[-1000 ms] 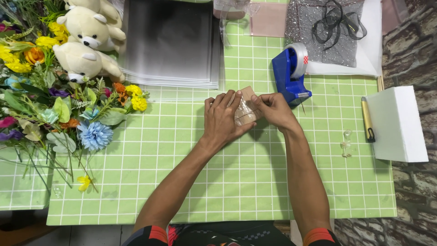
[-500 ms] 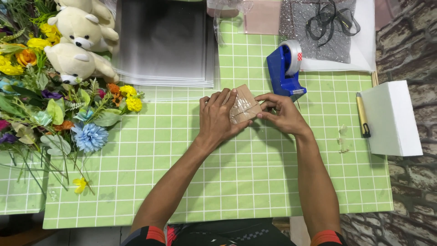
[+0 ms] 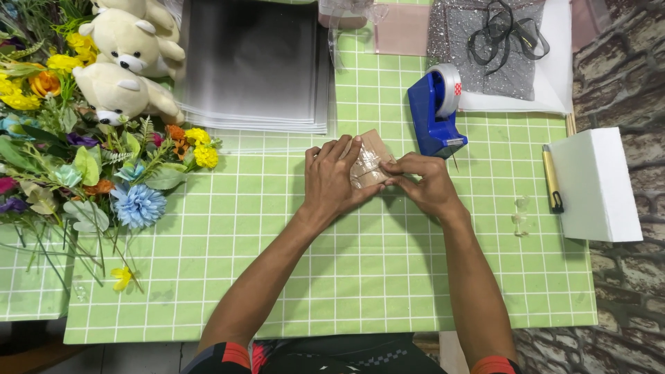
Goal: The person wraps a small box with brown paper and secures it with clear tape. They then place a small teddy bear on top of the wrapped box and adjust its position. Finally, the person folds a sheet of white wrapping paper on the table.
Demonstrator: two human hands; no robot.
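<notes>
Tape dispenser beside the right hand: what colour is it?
Blue body with a pale tape roll; the tape dispenser shows in the head view.

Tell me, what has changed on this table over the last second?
Very little. The left hand and right hand keep pressing the small tan packet between them; it seems turned slightly, with more of its top corner showing. The blue tape dispenser, teddy bears, flowers and white block stayed put.
</notes>
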